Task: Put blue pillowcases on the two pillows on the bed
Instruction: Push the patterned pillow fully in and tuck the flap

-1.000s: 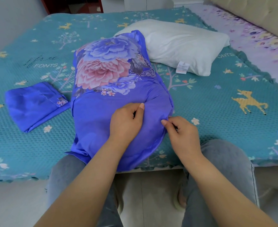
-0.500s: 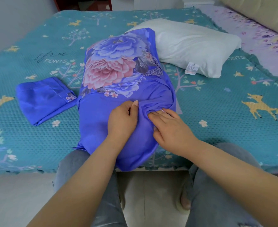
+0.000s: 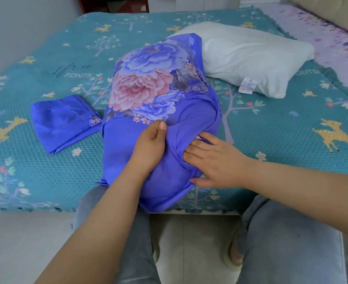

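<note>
Step in hand: looks like the person is finishing off pillow number one, tucking the open end of the floral blue pillowcase [image 3: 160, 111] shut near the bed's front edge.
Left hand: the left hand [image 3: 148, 148] pinches a fold of the blue fabric between thumb and curled fingers, holding the flap up.
Right hand: the right hand [image 3: 216, 158] lies flat with straight fingers, fingertips slid under that flap, pushing in, not gripping anything.
Where the task stuff is: covered pillow sits mid-bed, its near end hanging a bit over the edge of the teal bedspread [image 3: 271, 128]; the bare white pillow [image 3: 251, 56] is just behind it, touching its far right corner; the folded blue pillowcase [image 3: 64, 121] lies just to its left.
Next move: probably smooth the flap closed, then shake out the folded case and feed the white pillow in, corners first.
Count: two pillows, one dressed, one bare; two pillowcases, one on, one folded; two hands.
</note>
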`<state>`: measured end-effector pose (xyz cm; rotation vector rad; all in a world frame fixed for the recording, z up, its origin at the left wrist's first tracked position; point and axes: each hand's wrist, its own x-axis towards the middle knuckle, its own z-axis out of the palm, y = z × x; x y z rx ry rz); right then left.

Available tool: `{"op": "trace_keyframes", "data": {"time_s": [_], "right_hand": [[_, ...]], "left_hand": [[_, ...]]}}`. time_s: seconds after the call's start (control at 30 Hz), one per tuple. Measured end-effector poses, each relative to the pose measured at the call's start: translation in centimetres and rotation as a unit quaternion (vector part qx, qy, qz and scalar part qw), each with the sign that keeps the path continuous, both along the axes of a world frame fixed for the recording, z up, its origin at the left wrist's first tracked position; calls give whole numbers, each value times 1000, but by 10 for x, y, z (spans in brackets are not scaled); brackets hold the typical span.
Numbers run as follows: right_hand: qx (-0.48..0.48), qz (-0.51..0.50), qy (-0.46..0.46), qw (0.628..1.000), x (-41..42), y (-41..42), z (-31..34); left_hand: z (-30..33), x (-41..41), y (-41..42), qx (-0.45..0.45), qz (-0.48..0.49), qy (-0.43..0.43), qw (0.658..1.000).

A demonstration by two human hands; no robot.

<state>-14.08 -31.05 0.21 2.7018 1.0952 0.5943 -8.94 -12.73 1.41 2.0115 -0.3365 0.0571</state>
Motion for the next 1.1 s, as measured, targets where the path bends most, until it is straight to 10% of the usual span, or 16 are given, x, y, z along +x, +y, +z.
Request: {"op": "trace_keyframes", "data": {"time_s": [0.37,0.6,1.1], "right_hand": [[25,-75,46,996,12,36,15],[35,-68,44,996,13,39,10],[-148,-217,216,940,20,50,31]], "left_hand": [[-14,14,18,-173,-25,178,968],[-15,-5,8,48,116,-127,984],[-24,-2,0,61,58,-99,992]]}}
